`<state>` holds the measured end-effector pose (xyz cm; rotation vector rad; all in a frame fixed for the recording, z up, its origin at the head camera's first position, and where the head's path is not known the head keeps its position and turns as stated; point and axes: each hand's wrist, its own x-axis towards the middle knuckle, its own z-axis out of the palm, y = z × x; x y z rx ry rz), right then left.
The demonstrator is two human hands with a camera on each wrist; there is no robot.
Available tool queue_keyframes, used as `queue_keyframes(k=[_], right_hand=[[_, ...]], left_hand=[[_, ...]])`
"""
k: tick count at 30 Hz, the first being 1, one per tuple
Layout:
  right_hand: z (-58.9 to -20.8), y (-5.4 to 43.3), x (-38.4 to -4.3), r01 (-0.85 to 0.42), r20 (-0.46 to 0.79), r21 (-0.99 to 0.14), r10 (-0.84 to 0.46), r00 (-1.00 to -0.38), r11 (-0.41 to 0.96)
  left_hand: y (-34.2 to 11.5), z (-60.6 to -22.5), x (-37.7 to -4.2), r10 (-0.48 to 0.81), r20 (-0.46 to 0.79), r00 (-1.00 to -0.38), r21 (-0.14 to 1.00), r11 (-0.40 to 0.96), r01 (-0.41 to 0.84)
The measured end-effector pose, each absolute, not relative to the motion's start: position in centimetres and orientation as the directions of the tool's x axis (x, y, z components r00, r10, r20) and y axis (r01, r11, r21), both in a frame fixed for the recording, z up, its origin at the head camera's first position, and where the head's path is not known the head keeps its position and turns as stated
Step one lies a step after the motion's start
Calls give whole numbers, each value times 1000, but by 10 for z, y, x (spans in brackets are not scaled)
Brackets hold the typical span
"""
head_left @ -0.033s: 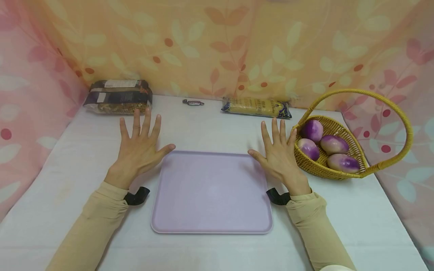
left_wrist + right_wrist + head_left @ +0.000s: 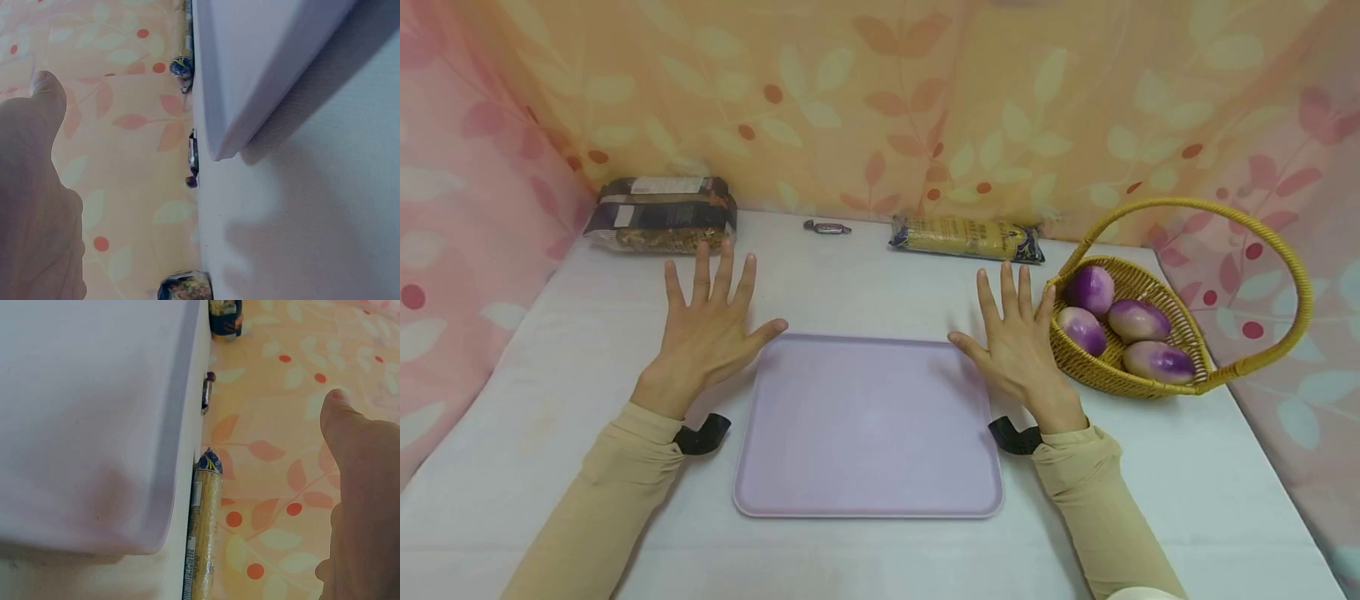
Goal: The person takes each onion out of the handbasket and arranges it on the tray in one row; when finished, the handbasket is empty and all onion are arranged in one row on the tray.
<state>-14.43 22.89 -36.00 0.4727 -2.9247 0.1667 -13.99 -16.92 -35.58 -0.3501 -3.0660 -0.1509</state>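
Note:
My left hand (image 2: 703, 342) hovers palm down by the far left corner of a lilac tray (image 2: 868, 425), fingers spread and straight, holding nothing. At the far right corner, my right hand (image 2: 1018, 350) is spread the same way, also holding nothing. Its fingertips overlap the edge of a yellow wicker basket (image 2: 1093, 373) in the head view. Several purple-and-white, turnip-like vegetables (image 2: 1138, 320) lie in the basket. Each wrist view shows the thumb (image 2: 49, 100) stretched out, with the tray beside it.
Along the back lie a dark food bag (image 2: 662, 218), a small wrapped candy (image 2: 827, 227) and a long yellow packet of dry noodles (image 2: 966, 237). The basket's tall handle (image 2: 1300, 283) arches to the right. Patterned curtains (image 2: 880, 100) enclose the white-covered table (image 2: 520, 467).

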Motion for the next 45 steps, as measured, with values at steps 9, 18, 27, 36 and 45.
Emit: queue_keyframes(k=[9,18,27,36,45], right_hand=[[-364,231,-140,-322,189,-86,-302,-934,943],[-365,233,-139,-318,176,-76,-301,-937,945],[-361,231,-142,-310,158,-73,-295,-942,948],[-327,253,-142,-151,357,-144,-92,-930,978],[-305,313,-135,192,148,-251,234,-961,949]], left_hand=[[-167,-359,-139,225,45,-973,89,970,228],[-168,-357,-139,223,55,-973,97,969,228],[-169,-355,-141,217,40,-975,110,969,220],[-175,-359,-147,280,-62,-958,320,915,247],[-175,-373,-153,391,-173,-904,532,809,248]])
